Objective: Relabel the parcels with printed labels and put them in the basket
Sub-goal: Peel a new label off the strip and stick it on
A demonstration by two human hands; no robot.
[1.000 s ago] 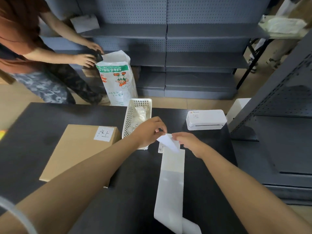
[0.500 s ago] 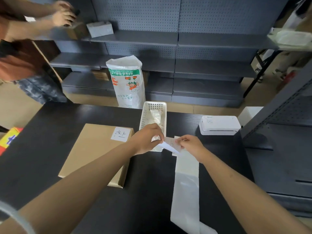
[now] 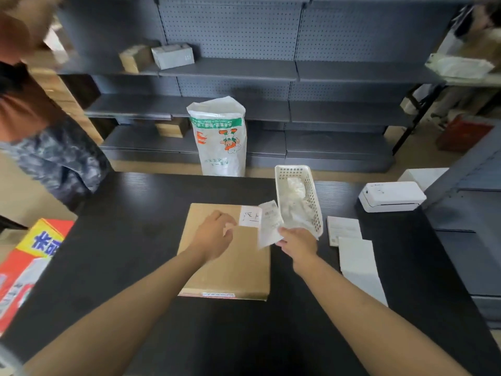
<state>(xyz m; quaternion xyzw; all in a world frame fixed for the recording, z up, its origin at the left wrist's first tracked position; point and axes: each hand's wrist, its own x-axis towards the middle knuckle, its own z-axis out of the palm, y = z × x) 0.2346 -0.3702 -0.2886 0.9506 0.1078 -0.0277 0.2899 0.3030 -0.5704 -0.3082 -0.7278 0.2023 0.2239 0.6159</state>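
Dark counter (image 3: 130, 267) carries flat brown parcel (image 3: 230, 270); white basket (image 3: 315, 213) beside it holds crumpled white wrapping. Left hand (image 3: 214, 236) loose-fingered, hovering over parcel. Right hand (image 3: 298, 244) pinches printed label (image 3: 269, 226).

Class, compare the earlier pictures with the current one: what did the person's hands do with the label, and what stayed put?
The peeled label has come off the backing strip. The right hand now holds it alone and has carried it left, over the cardboard parcel. The left hand let go and hovers above the parcel. Basket and printer stayed.
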